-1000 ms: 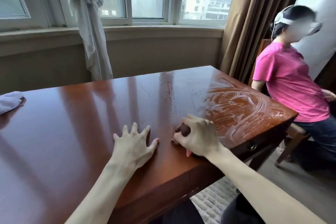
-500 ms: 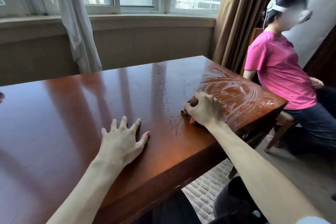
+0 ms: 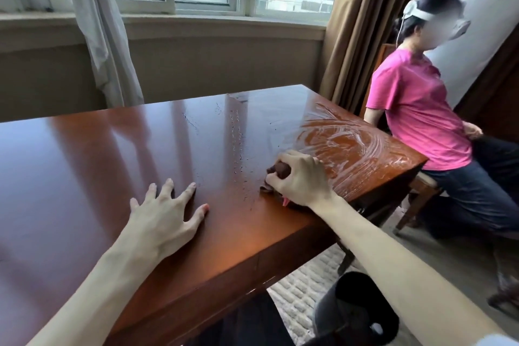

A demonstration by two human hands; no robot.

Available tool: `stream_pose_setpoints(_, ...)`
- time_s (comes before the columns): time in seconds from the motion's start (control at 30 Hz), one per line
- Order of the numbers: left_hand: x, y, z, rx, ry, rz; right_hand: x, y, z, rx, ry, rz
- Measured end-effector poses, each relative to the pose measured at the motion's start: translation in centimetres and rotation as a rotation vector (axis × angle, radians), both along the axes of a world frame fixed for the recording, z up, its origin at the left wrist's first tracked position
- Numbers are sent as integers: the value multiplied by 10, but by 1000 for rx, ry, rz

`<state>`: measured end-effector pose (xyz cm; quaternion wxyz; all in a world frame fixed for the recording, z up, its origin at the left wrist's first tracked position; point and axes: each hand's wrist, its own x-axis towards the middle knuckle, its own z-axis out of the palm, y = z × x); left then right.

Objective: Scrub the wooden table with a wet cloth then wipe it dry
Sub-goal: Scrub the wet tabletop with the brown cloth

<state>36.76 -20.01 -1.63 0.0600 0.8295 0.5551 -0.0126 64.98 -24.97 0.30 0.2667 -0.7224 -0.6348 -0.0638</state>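
Note:
A glossy reddish-brown wooden table (image 3: 92,154) fills the lower left of the head view. Its right end carries white swirled wet streaks (image 3: 351,143), and water droplets trail down the middle. My right hand (image 3: 302,180) grips a dark brown cloth (image 3: 280,170) bunched under the fingers and pressed on the tabletop, just left of the streaks. A small part of the cloth shows past my knuckles. My left hand (image 3: 165,213) lies flat on the table near the front edge, fingers spread.
A person in a pink shirt (image 3: 415,112) sits on a wooden chair (image 3: 421,191) close to the table's right end. Brown curtains (image 3: 356,22) and a white tied curtain (image 3: 98,22) hang by the window behind. A pale rug (image 3: 303,286) lies below the table's front corner.
My right hand has slid the cloth to the right, towards the streaked end. The view has turned right, and the white cloth at the far left has left the frame. My left hand stays flat.

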Motion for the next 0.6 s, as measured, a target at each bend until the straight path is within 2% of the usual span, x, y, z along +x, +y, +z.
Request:
stream_pose_setpoints(0.07,-1,-1,0,3,-7,9,10,23,10,18,10,-143)
stream_pose_setpoints(0.13,0,-2,1,-4,-8,13,-5,20,5,35,4,-177)
stream_pose_setpoints(0.23,1,-3,0,3,-6,14,-36,-26,-11,19,3,-2)
stream_pose_setpoints(0.3,1,-3,1,4,-11,17,-31,-27,-6,0,21,34)
stream_pose_setpoints(0.43,-1,-1,2,0,-5,15,-32,22,8,4,7,-197)
stream_pose_setpoints(0.53,0,-1,5,-8,-3,16,-84,-13,-8,15,4,-3)
stream_pose_setpoints(0.6,-1,0,6,-3,0,17,-88,-43,-14,17,45,116)
